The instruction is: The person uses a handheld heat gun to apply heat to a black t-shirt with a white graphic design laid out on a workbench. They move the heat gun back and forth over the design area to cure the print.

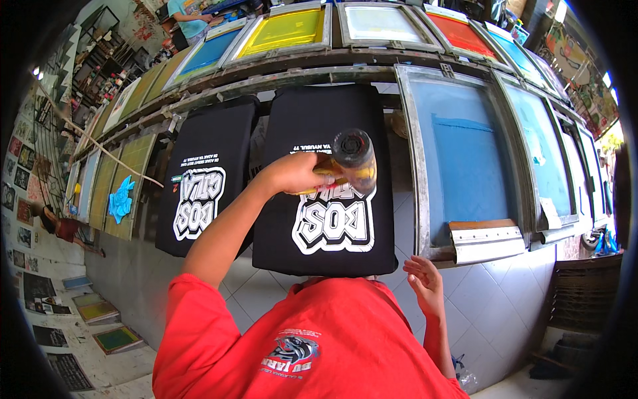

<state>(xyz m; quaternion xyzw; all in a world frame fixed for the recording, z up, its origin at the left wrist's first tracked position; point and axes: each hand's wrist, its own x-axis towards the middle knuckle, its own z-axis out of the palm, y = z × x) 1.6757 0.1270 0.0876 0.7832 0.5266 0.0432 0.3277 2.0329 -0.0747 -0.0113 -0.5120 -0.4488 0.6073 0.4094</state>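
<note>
My left hand (pixel 304 172) is closed on a yellow-and-black tool (pixel 354 154), which looks like a heat gun, its round dark vented end facing up. The tool is over a black T-shirt (pixel 324 119) on a flat board and hides part of the white lettered print (pixel 336 227). To the left, a second black T-shirt (pixel 214 129) bears a similar print. My right hand (pixel 426 284) holds nothing, fingers apart, just beyond the near right corner of the larger shirt board. Whether it touches anything cannot be told.
A blue printing screen (pixel 471 164) stands right of the shirts, with a squeegee (pixel 486 244) at its near end. More framed screens (pixel 281 30) line the far rail. A crumpled blue cloth (pixel 120 199) lies on a screen at left. One person (pixel 189 20) stands far left, another (pixel 62 227) farther down the left side.
</note>
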